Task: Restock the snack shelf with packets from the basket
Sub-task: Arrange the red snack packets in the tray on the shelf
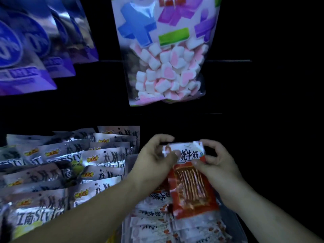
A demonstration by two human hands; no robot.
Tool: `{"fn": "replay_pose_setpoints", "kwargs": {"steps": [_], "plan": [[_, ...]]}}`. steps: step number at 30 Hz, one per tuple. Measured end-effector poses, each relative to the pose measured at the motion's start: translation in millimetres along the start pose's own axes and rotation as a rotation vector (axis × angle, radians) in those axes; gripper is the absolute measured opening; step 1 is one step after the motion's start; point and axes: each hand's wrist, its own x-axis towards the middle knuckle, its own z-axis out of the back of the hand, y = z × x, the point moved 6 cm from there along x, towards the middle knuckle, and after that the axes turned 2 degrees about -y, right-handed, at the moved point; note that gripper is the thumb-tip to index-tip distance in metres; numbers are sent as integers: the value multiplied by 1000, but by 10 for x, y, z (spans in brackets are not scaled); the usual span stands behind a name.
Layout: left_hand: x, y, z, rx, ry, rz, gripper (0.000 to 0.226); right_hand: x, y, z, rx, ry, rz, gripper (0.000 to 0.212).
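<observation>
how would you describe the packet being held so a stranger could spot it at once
Find the marshmallow bag hanging at top centre. Below it, the left hand and right hand pinch one packet by its white top. Unlike the silver packets to its left, it is red-orange with thin sticks showing.

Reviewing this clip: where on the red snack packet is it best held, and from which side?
Pinch the red snack packet at its flat white top strip, one corner from each side, as the left hand and right hand do. It hangs upright over the basket; the thin sealed top seems easier to pinch than the fuller middle.
</observation>
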Motion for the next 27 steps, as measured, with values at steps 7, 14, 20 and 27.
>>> {"fn": "replay_pose_setpoints", "kwargs": {"steps": [7, 14, 20, 27], "plan": [[-477, -35, 72, -127, -160, 175, 18, -254, 106, -6, 13, 164, 4, 65], [-521, -111, 116, 11, -99, 190, 34, -467, 258, 11, -191, 365, 58, 76], [-548, -268, 190, 22, -117, 258, 21, -583, 224, 231, -127, 364, -74, 51], [-693, -482, 135, -94, -165, 281, 23, -671, 262, 413, -34, 181, -116, 33]]}}
